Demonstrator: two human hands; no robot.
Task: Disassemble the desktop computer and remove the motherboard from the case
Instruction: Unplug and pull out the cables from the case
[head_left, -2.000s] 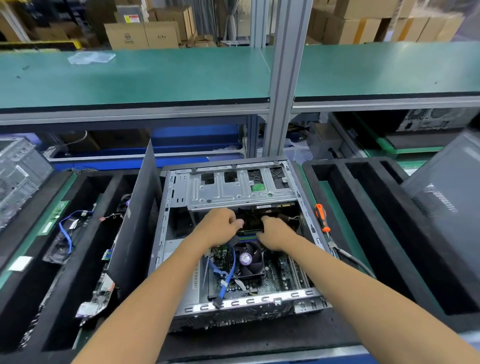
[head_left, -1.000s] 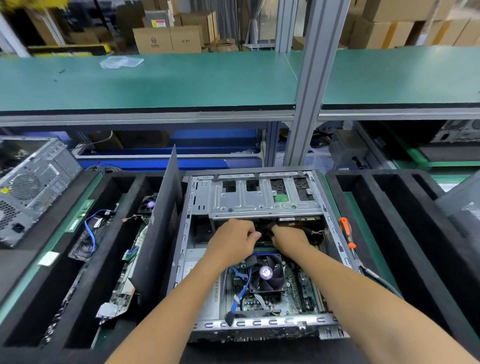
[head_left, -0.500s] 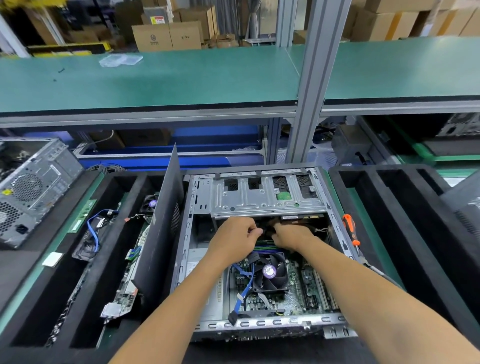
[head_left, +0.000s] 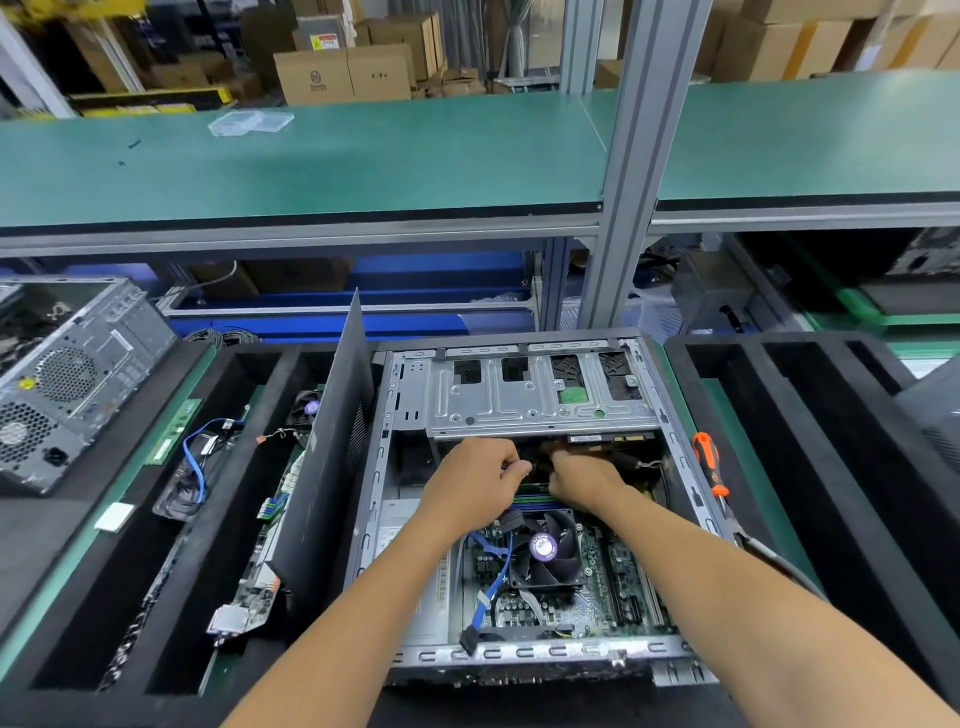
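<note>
The open desktop case (head_left: 545, 652) lies flat in front of me. Its green motherboard (head_left: 613, 587) sits inside with a black CPU fan (head_left: 545, 551) and a blue data cable (head_left: 491, 582). My left hand (head_left: 472, 478) and my right hand (head_left: 582, 475) meet just under the edge of the metal drive cage (head_left: 519, 410). The fingers of both are curled around a small dark plug (head_left: 537, 462) between them. The cage and my fingers hide most of it.
A dark side panel (head_left: 327, 467) stands upright against the case's left wall. The left black foam tray (head_left: 244, 358) holds removed boards and cables. An orange-handled screwdriver (head_left: 709, 462) lies right of the case, beside another foam tray (head_left: 831, 467). A second case (head_left: 67, 379) sits far left.
Both hands have crept slightly deeper under the drive cage and closer together. My view has shifted a little. Nothing has come out of the case.
</note>
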